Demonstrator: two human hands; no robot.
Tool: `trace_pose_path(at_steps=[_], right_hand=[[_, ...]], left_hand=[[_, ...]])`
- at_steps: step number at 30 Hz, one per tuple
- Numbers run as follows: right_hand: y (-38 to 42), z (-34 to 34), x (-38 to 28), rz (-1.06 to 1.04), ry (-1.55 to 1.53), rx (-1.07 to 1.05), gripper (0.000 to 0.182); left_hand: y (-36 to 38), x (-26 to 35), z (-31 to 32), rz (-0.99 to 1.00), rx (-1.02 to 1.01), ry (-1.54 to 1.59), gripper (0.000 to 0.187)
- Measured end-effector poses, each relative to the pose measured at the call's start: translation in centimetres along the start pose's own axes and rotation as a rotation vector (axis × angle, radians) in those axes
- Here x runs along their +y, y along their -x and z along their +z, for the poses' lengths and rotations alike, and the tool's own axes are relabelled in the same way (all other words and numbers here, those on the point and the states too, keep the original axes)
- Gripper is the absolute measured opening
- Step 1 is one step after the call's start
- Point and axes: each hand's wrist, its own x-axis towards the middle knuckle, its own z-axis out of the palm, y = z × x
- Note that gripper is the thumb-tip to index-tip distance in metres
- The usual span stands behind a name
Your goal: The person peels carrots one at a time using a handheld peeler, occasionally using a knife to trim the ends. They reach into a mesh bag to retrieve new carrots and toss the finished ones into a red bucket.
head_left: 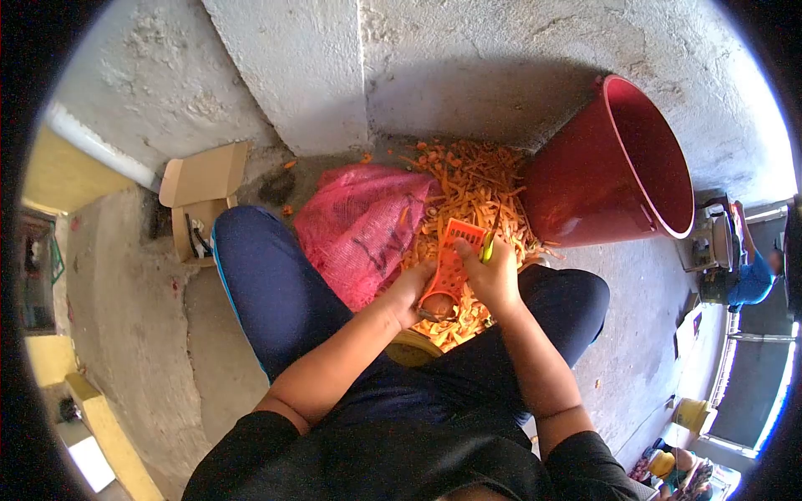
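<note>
Both hands meet in front of me over a heap of orange peelings (468, 179). My left hand (411, 294) is closed on the lower left side of an orange perforated plastic piece (452, 260), which has rows of holes and looks like a grater. A rounded brown thing (437, 306) shows at its lower end, beside the left fingers. My right hand (494, 271) is wrapped round a yellow-green handle (487, 247) with a thin dark blade pointing away from me. The right thumb rests against the orange piece.
A pink mesh sack (359, 221) with dark writing lies left of the peelings. A large red tub (576, 171) leans at the right. An open cardboard box (199, 188) stands by the wall. Below the hands is a yellowish container rim (409, 349). A person (752, 280) in blue is far right.
</note>
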Motion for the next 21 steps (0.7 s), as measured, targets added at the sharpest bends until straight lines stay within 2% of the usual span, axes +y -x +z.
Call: trace_pose_path(at_steps=[1, 2, 3, 4, 5, 6, 7, 8, 10, 13, 14, 15, 16, 17, 18, 20, 21], right_hand=[[-0.2, -0.3, 0.0, 0.004, 0.014, 0.020, 0.015], [-1.0, -0.4, 1.9, -0.094, 0.074, 0.112, 0.017], [-2.1, -1.1, 3.3, -0.010, 0.009, 0.168, 0.018], [-3.1, -2.4, 2.3, 0.083, 0.106, 0.253, 0.017], [-4.2, -3.4, 4.1, 0.044, 0.041, 0.323, 0.016], [-5.1, -4.4, 5.7, -0.036, 0.174, 0.430, 0.016], [-5.4, -5.5, 5.1, 0.071, 0.373, 0.433, 0.016], [-5.4, -5.9, 4.4, 0.053, 0.271, 0.487, 0.016], [-5.6, -6.5, 4.8, 0.086, 0.034, 0.476, 0.021], [-3.7, -4.9, 3.5, 0.046, -0.175, 0.311, 0.021], [-2.6, -3.9, 2.1, 0.128, -0.236, 0.277, 0.011], [-2.0, -3.4, 2.9, 0.039, -0.040, 0.230, 0.010], [-1.4, -2.2, 2.1, 0.052, -0.090, 0.150, 0.009], [-0.2, -1.4, 0.8, 0.128, -0.304, 0.050, 0.010], [0.2, -1.1, 0.3, 0.149, -0.114, -0.027, 0.011], [0.7, 0.0, -0.3, -0.080, -0.203, -0.020, 0.015], [0.5, 0.0, -0.1, 0.019, -0.123, -0.049, 0.017]], left_hand=[[0.0, 0.0, 0.0, -0.004, -0.035, -0.021, 0.030], [0.1, -0.1, 0.1, -0.007, -0.070, -0.040, 0.030], [0.6, 0.1, 0.3, -0.016, -0.077, -0.086, 0.030], [1.5, 0.3, 0.8, -0.026, -0.085, -0.130, 0.030], [2.1, 0.4, 1.0, -0.038, -0.094, -0.175, 0.031], [2.2, 0.3, 0.6, -0.058, -0.136, -0.169, 0.032], [2.2, 0.4, 0.0, -0.077, -0.178, -0.164, 0.035], [2.1, 0.4, -0.2, -0.094, -0.221, -0.159, 0.039], [1.9, 0.6, 0.2, -0.079, -0.168, -0.144, 0.041], [1.5, 0.7, 0.5, -0.112, -0.085, -0.012, 0.035], [1.3, 0.7, 0.6, -0.137, -0.059, 0.048, 0.033], [1.2, 0.5, 0.3, -0.124, -0.058, 0.058, 0.033], [0.9, 0.3, 0.0, -0.111, -0.058, 0.068, 0.032], [0.8, 0.2, -0.1, -0.098, -0.057, 0.078, 0.032], [0.9, 0.2, 0.1, -0.094, -0.041, 0.079, 0.032], [1.0, 0.3, 0.8, -0.085, -0.008, 0.081, 0.031], [0.9, 0.2, 0.8, -0.072, -0.012, 0.067, 0.032]])
